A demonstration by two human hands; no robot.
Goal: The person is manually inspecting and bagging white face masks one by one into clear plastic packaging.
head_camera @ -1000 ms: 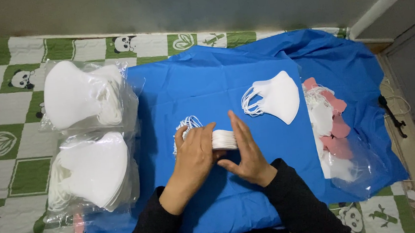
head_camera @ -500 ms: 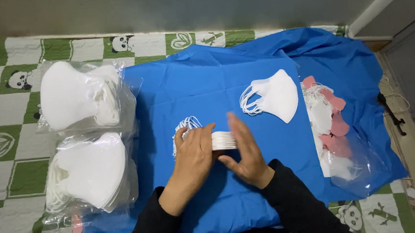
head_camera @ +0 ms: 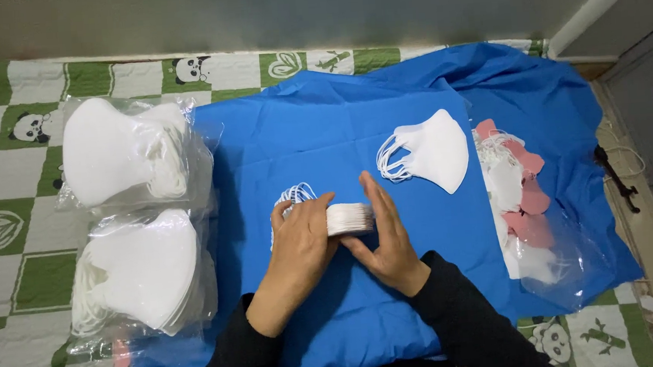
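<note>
Overhead view of two bare hands squaring a stack of folded white face masks (head_camera: 349, 219) on a blue cloth (head_camera: 338, 129). The left hand (head_camera: 300, 243) lies cupped over the stack's left end, where the ear loops (head_camera: 294, 194) spill out; the right hand (head_camera: 386, 233) presses flat against its right end. The stack lies between both palms, long axis running left to right, equally near each hand. Bagged white masks (head_camera: 121, 156) sit well left
</note>
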